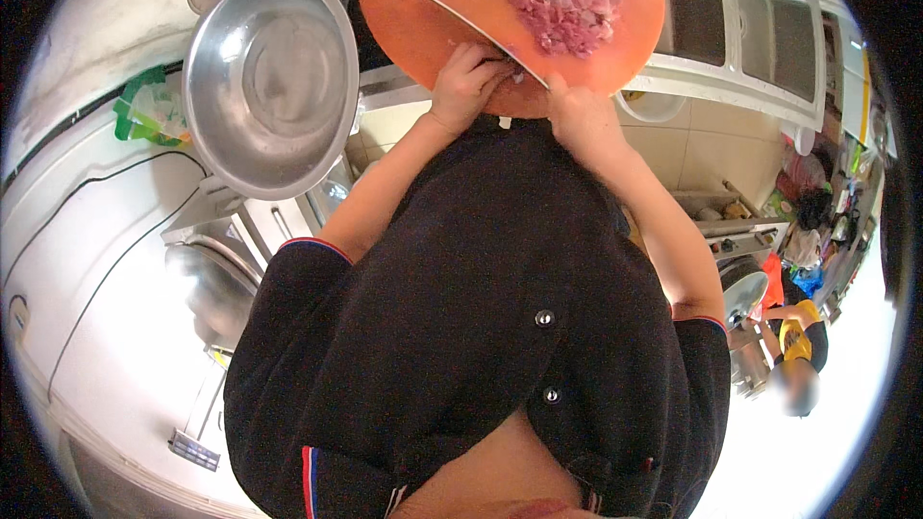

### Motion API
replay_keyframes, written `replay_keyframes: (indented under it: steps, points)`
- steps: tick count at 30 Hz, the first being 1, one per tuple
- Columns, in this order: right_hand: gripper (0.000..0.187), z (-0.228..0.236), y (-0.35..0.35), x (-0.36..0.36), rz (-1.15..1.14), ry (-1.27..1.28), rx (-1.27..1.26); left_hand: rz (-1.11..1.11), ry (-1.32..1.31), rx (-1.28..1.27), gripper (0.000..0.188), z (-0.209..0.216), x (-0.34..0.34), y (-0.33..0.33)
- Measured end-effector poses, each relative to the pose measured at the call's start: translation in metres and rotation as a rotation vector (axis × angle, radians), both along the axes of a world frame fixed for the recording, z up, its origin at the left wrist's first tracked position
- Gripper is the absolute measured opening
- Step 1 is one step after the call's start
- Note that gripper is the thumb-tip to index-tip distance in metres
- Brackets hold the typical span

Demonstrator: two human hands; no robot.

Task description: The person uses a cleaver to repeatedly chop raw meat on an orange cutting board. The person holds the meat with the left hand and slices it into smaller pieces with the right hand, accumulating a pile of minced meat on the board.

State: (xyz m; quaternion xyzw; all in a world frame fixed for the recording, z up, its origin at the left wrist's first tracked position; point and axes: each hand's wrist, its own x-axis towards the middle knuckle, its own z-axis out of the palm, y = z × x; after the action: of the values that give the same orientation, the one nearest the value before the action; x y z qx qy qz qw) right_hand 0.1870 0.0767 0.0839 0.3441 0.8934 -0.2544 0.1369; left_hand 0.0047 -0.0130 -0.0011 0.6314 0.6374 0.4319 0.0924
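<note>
**Knife and fingertips share the near side of the board**

Head view: clock directions take the round orange board [413, 31] as the dial, twelve at the top. The chopped meat [567, 2], pink and loosely heaped, lies toward three o'clock. The knife [468, 22] shows nearly edge-on, a thin line from its tip near ten o'clock to its heel near five.

The right hand [584, 115] is at five, closed around the knife's hidden handle. The left hand [468, 85] is at seven, its fingers bent and drawn together just beside the blade, over a few small scraps; whether they pinch one, I cannot tell. A large steel bowl [213, 86] stands off the board between eight and nine.

To cut well here, I would keep the left fingertips tucked back, with the knuckles facing the blade, and take short, even strokes. The board appears to overlap the front edge of the bench [707, 88], so downward pressure is best kept further in, toward the middle. Slippery scraps call for a light but firm hold.
</note>
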Motion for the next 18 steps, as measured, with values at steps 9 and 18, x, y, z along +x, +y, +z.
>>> replay_keyframes:
  steps: [9, 18]
  points:
    - [0.02, 0.019, 0.011, 0.055, -0.21, 0.215, -0.024, -0.006, -0.027, 0.081, 0.013, -0.003, -0.001, -0.001]
    - [0.013, 0.04, -0.021, 0.06, -0.04, 0.066, -0.034, -0.001, 0.024, 0.005, 0.012, -0.001, -0.002, -0.006]
